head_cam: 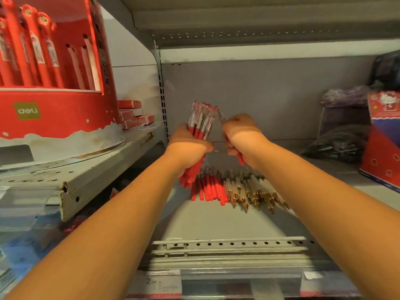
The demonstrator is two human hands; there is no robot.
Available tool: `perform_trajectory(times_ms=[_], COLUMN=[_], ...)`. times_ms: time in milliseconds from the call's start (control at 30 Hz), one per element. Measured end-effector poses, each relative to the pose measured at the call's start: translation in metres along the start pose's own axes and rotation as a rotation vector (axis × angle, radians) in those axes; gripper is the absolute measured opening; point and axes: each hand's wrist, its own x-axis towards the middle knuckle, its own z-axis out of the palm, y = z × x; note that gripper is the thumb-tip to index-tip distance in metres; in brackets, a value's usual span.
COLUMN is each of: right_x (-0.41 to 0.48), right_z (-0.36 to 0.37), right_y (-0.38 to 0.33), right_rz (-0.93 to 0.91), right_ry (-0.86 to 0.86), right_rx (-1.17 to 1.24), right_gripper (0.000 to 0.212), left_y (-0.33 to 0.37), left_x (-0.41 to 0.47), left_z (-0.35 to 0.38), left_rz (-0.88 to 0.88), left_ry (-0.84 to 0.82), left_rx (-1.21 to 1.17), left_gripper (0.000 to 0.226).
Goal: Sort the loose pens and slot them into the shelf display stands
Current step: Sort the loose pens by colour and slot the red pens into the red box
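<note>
My left hand [188, 146] grips a thick bundle of red pens [200, 120], caps pointing up, held above the grey shelf [216, 219]. Right beside it, my right hand [240, 135] is closed around a single red pen [239, 159] whose lower end sticks out below the fist. Under both hands a row of loose pens lies flat on the shelf: red ones [208, 189] on the left, clear ones with gold tips [251, 191] on the right. A round red display stand [58, 113] with red pens slotted upright stands on the neighbouring shelf at the left.
Small red boxes [134, 118] are stacked behind the round stand. A red and blue cardboard display [383, 144] stands at the right edge, with dark plastic bags of pens [337, 144] beside it. A shelf board runs overhead. Price tags line the shelf's front rail [216, 280].
</note>
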Motion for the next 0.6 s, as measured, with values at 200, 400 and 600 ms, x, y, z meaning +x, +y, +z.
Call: perform_trajectory(times_ms=[200,400,600], right_x=[-0.072,-0.128,-0.172], right_z=[-0.048,-0.098,-0.174], right_y=[0.0,0.009,0.03], right_rz=[-0.031,-0.104,-0.218], right_ry=[-0.126,-0.005,0.13], right_rx=[0.513,0.656,0.721], right_gripper=[0.015,0.014,0.017], left_y=[0.037,0.07,0.103], left_x=[-0.05,-0.093,-0.145], left_z=[0.02,0.053,0.107], left_rz=[0.24,0.333,0.359], left_ry=[-0.145,-0.287,-0.506], left_rx=[-0.359,-0.597,-0.767], left_gripper=[0.022,0.02,0.012])
